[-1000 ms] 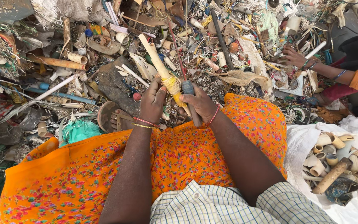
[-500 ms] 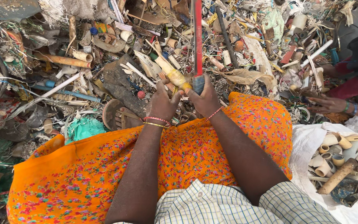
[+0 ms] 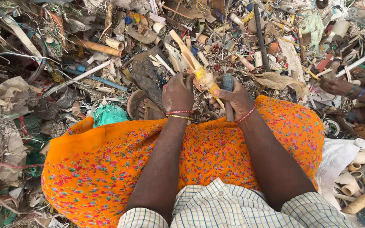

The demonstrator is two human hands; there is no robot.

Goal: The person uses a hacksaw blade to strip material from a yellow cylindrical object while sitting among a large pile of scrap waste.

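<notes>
My left hand (image 3: 177, 93) grips a long tan piece of pipe (image 3: 191, 59) wrapped in yellowish film, which slants up and away over the scrap heap. My right hand (image 3: 235, 98) is closed around the dark grey handle of a tool (image 3: 227, 84); its working end is hidden behind the hand and the pipe. Both hands are close together above my knees, which are covered by an orange flowered cloth (image 3: 207, 147). A sandalled foot (image 3: 145, 106) pokes out just left of the left hand.
A dense heap of plastic scrap, pipe offcuts and wire (image 3: 106, 46) fills the ground ahead. Another person's hand with bangles (image 3: 339, 86) reaches in at the right. A white sack (image 3: 339, 156) at lower right holds cut pipe pieces (image 3: 364, 169).
The long red rod seen upright half a second ago is gone. My right hand has dropped with the tool handle beside the pipe, and the other person's hand has shifted.
</notes>
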